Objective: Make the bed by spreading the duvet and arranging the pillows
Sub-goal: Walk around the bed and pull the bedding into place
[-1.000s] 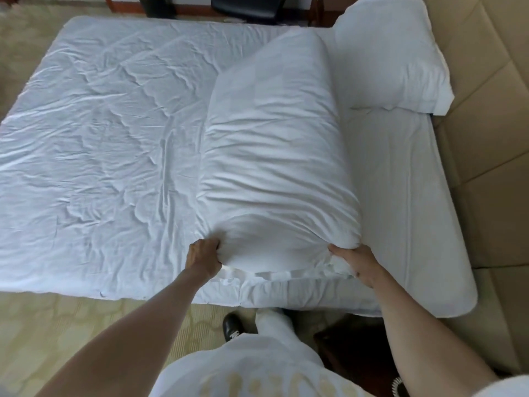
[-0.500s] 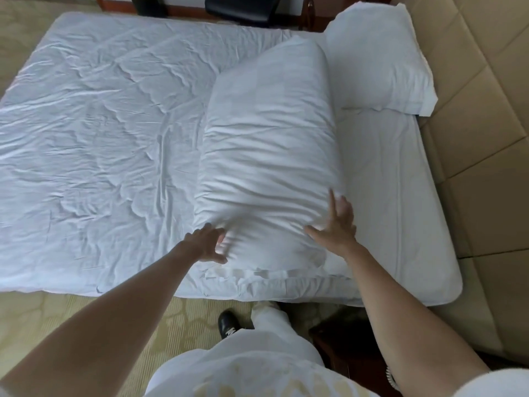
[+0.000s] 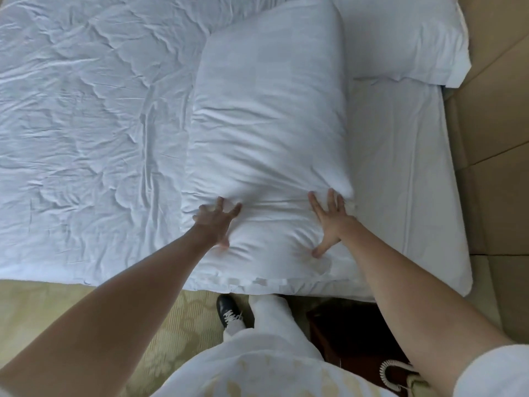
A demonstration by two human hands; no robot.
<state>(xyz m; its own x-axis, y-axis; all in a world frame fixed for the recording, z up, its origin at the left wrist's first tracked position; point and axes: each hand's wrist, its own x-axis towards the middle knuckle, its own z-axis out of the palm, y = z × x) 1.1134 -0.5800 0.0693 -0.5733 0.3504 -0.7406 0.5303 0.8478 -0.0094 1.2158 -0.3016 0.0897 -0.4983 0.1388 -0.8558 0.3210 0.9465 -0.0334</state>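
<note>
- My left hand [image 3: 216, 222] lies flat on the near left part of the long, plump white pillow [image 3: 269, 124], fingers spread wide and pressing into the cloth; it holds nothing.
- My right hand [image 3: 329, 222] presses the near right part of the same pillow, fingers splayed and straight, thumb stretched out toward me; it grips nothing either.
- The cloth dimples and creases under both palms.
- That pillow lies lengthwise away from me, its near end close to the bed's edge, resting partly on the crumpled white duvet [image 3: 86, 124] that covers the bed to my left.
- To its right is the smooth white bed sheet [image 3: 400, 181].
- A second white pillow [image 3: 406, 35] lies at the far right, just beside the far end of the first, against the tan padded headboard [image 3: 492, 124].
- Below the bed's edge I see my black lace-up shoe [image 3: 227, 309] on the pale patterned carpet [image 3: 114, 305], and a dark wooden nightstand [image 3: 343, 330] at my right.
</note>
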